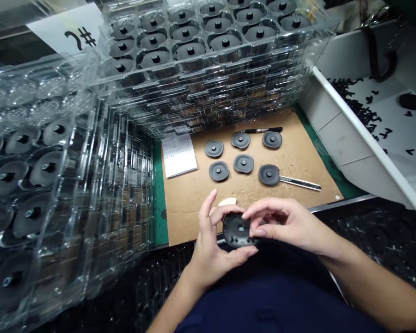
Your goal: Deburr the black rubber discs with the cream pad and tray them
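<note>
Fingers of the left hand [210,247] are closed around the rim of a dark grey round rubber-looking disc [236,230], one wrapped over its top and another under its lower edge, while one more stands up clear of it. Fingertips of the right hand [291,222] press together on the disc's upper right edge, clamping it from that side. The disc sits just in front of the person's lap, nearer the left palm, and has no long axis; its face tilts up toward the camera, showing small dark holes and a pale central spot. Its far side and the fingertips' exact contact are hidden. Just beyond the fingers, a white curved scrap [227,201] is partly covered by the left hand. Farther out, on a brown cardboard sheet [291,159], lie six grey round discs in two rows, a black marker pen [263,130], a slim black-and-silver tool [300,182] and a printed white paper form [179,155]. Stacked clear plastic trays [194,78] hold more discs, and a white bin [360,138] at right holds small black pieces, too small to identify.
</note>
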### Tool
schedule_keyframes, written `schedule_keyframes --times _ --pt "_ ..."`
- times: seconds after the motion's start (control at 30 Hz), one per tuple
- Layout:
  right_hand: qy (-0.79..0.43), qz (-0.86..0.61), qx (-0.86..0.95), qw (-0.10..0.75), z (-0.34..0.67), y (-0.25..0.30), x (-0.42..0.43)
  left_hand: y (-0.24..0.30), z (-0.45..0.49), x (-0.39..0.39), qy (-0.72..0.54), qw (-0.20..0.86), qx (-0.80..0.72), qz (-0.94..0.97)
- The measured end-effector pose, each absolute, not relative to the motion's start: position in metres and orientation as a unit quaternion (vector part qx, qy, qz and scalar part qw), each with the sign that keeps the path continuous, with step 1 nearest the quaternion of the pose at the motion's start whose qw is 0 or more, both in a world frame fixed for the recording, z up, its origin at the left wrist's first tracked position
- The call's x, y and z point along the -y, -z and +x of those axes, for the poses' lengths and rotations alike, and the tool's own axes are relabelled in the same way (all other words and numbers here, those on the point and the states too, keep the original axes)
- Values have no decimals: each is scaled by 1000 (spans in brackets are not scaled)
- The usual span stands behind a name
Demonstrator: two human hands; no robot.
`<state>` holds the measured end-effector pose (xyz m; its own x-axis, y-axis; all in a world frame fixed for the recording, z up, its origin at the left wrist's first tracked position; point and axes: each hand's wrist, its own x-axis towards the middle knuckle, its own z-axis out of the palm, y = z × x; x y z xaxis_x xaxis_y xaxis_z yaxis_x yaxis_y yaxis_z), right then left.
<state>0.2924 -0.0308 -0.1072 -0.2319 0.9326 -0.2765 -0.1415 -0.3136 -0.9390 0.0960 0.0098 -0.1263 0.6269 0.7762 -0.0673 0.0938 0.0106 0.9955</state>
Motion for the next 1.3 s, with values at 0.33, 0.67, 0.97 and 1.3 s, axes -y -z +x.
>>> schedule_keyframes --times 0.33,0.67,0.97,1.3 --pt "-783 -361 332 382 293 99 30 115 98 -7 -182 770 -304 530" --pt "-699 -461 296 459 286 109 71 121 95 0 -238 684 -269 635" --pt "-378 -607 518 469 299 111 116 122 103 8 -259 657 -251 662" --pt "-194 -701 580 367 322 119 134 143 126 21 2 732 -171 660"
